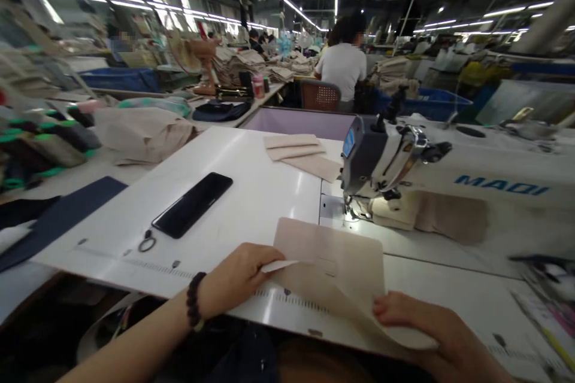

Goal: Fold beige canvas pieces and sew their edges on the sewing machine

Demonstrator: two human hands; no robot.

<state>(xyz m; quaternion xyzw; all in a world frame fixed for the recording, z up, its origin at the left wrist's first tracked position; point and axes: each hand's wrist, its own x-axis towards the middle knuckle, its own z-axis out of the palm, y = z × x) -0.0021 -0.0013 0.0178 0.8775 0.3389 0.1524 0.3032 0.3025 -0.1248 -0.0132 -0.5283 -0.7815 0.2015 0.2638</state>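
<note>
A phone (193, 204) lies on the table (256, 200), left of the held fabric (353, 251).

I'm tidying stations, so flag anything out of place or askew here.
The phone lies slanted on the table beyond the left hand, odd among sewing work. Fabric pieces by the machine lie unevenly fanned. No spill or damage shows.

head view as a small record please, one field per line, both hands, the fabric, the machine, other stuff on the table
left hand: pinching the left edge of a beige rectangular fabric panel
right hand: gripping the panel's near right part
panel position: partly on the white tabletop, near edge lifted
equipment: white sewing machine with dark grey head, beyond the panel to the right
also on tabletop: black rectangular phone, loose beige fabric pieces
</note>
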